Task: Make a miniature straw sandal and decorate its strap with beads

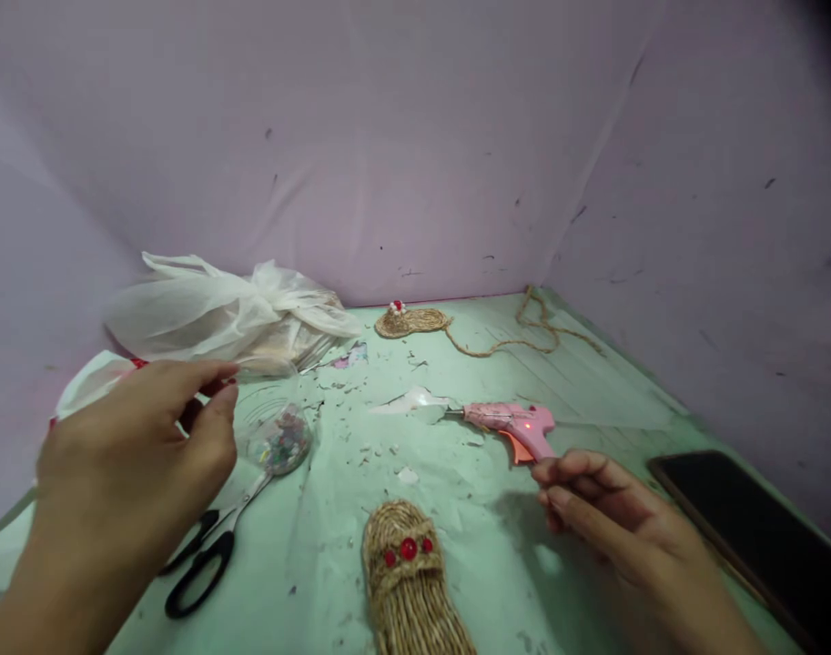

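Rope slipper lies near on the desk, between the hands: strap on, three red beads in place; whether more is due, I can't judge. Far rope slipper, by the wall: red-and-white cluster set, loose cord trailing untrimmed, so probably unfinished. Left hand: narrow grip, contents unclear. Right hand: fingers curled close beside the glue gun, light lit; can't tell whether gripping.
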{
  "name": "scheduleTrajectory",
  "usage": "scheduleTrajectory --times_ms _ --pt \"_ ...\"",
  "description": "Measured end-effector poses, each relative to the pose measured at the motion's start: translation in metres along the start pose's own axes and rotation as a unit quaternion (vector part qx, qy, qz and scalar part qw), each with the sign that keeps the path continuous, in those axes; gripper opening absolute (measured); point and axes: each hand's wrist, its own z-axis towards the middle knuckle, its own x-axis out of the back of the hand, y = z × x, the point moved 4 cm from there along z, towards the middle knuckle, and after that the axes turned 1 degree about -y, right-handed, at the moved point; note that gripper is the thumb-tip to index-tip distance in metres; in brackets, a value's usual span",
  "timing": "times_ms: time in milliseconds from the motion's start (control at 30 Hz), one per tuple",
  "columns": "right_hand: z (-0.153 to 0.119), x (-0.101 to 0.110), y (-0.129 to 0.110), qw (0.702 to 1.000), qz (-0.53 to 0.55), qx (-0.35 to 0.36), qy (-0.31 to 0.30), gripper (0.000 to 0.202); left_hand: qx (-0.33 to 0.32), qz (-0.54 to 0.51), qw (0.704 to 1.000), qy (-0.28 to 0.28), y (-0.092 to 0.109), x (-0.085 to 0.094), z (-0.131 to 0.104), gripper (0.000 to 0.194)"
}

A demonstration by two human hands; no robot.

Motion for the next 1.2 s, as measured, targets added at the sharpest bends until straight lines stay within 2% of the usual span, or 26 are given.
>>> scheduleTrajectory --times_ms 100,200,300,400,467,567,667,733,767,800,867,900,933,967,1033,1200 --pt "0.0 -0.001 0.0 1.0 -0.005 0.005 0.006 0.018 -0.016 0.013 1.0 0.011 0.007 -0.008 0.001 0.018" --pt "0.0 -0.003 0.0 1.0 -0.008 0.01 0.009 0.017 -0.055 0.043 0.997 0.026 0.01 -0.023 0.004 0.016" --pt "-0.001 -0.005 0.0 1.0 -0.01 0.016 0.004 0.016 -0.099 0.108 0.989 0.027 0.004 -0.044 0.014 0.014" --pt "-0.001 -0.006 0.001 1.0 -0.009 0.018 0.001 0.015 -0.075 0.181 0.978 -0.076 -0.016 -0.075 0.03 0.02" --pt "-0.002 -0.006 0.002 1.0 -0.005 0.013 -0.006 0.014 -0.044 0.177 0.975 -0.129 -0.028 -0.093 0.036 0.017" --pt "-0.003 -0.007 0.004 1.0 0.003 0.014 -0.019 0.012 -0.013 0.145 0.98 -0.139 -0.036 -0.107 0.039 0.013" --pt "-0.005 -0.009 0.002 1.0 0.006 0.022 -0.021 0.01 -0.01 0.127 0.984 -0.126 -0.031 -0.106 0.037 0.012" --pt "-0.005 -0.014 -0.004 0.999 -0.013 0.022 -0.031 0.008 0.038 0.04 0.992 -0.112 -0.027 -0.099 0.036 0.009" --pt "-0.004 -0.019 -0.008 0.998 -0.031 0.024 -0.041 0.007 0.089 -0.046 0.989 -0.106 -0.026 -0.095 0.035 0.005" --pt "-0.003 -0.025 -0.013 0.996 -0.056 0.031 -0.057 0.007 0.15 -0.155 0.971 -0.103 -0.025 -0.091 0.033 0.001" --pt "-0.001 -0.043 -0.025 0.987 -0.115 0.071 -0.088 0.009 0.26 -0.369 0.887 -0.101 -0.021 -0.086 0.027 0.006" --pt "0.001 -0.053 -0.032 0.979 -0.143 0.106 -0.099 0.01 0.289 -0.439 0.845 -0.102 -0.017 -0.085 0.023 0.009" --pt "0.002 -0.063 -0.038 0.969 -0.164 0.149 -0.105 0.01 0.303 -0.485 0.814 -0.102 -0.013 -0.083 0.02 0.01" --pt "0.002 -0.074 -0.043 0.958 -0.18 0.195 -0.11 0.011 0.308 -0.511 0.796 -0.102 -0.009 -0.081 0.017 0.01" --pt "0.002 -0.09 -0.05 0.932 -0.203 0.278 -0.111 0.012 0.304 -0.527 0.788 -0.093 -0.006 -0.079 0.013 0.011" --pt "-0.001 -0.109 -0.048 0.87 -0.259 0.401 -0.121 0.01 0.28 -0.505 0.814 -0.066 -0.011 -0.081 0.01 0.018"
